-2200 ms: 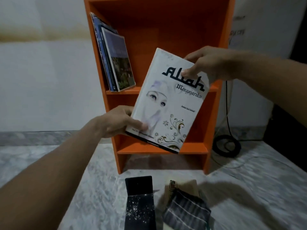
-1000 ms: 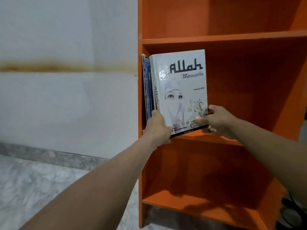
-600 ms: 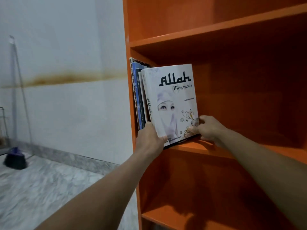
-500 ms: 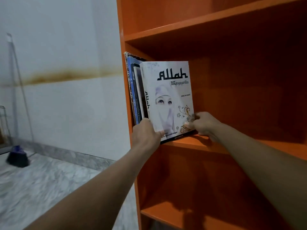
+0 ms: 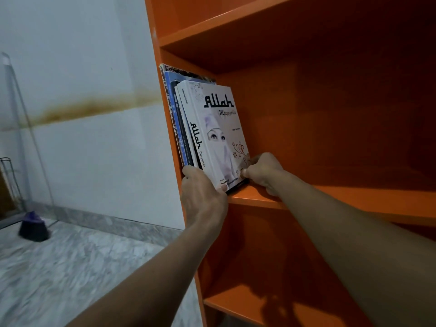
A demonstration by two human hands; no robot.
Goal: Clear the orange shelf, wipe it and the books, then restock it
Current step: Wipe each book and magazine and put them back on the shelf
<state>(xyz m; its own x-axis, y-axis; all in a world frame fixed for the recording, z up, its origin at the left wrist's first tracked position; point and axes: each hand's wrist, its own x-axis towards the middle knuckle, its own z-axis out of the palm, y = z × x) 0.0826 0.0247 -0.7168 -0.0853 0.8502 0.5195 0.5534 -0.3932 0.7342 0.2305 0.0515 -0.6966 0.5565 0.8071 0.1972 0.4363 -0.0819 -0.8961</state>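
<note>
Mid-frame, the left grip (image 5: 203,192) curls round the lower spine corner of the white book (image 5: 219,133) and the right grip (image 5: 262,172) pinches its lower cover corner, good holds, I judge, for a stiff, lightish, glossy volume leaning on the blue books (image 5: 174,109) in the orange shelf (image 5: 330,197).

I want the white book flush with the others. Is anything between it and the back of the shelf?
Nothing visible does. The white book stands beside the blue books on the orange shelf, left hand and right hand gripping its lower corners.
</note>
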